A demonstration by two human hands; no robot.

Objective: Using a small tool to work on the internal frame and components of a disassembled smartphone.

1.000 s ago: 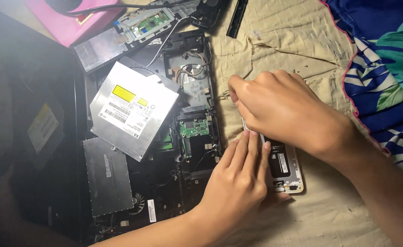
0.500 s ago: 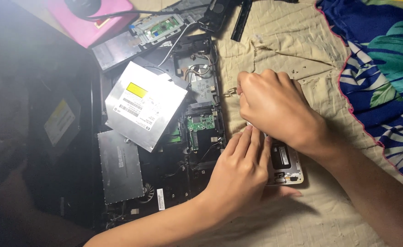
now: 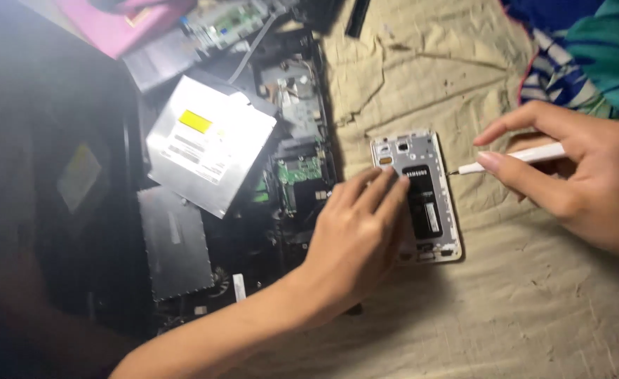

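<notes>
White screwdriver [image 3: 527, 156] is being pinched in the right hand [image 3: 580, 175], tip pointing left. Left hand [image 3: 355, 235], fingers loose and holding nothing, is resting on the opened phone [image 3: 422, 196] lying on beige cloth [image 3: 506, 316].

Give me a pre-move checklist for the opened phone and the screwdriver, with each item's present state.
1. Left hand steadies the phone: ok, fingers rest on its left edge.
2. Right hand grips the white screwdriver: ok.
3. Screwdriver tip on a screw: not ok, it points at the phone's right edge, apart from it.
4. Phone lies flat on the beige cloth: ok.
5. Loose screws accounted for: cannot tell.
</notes>
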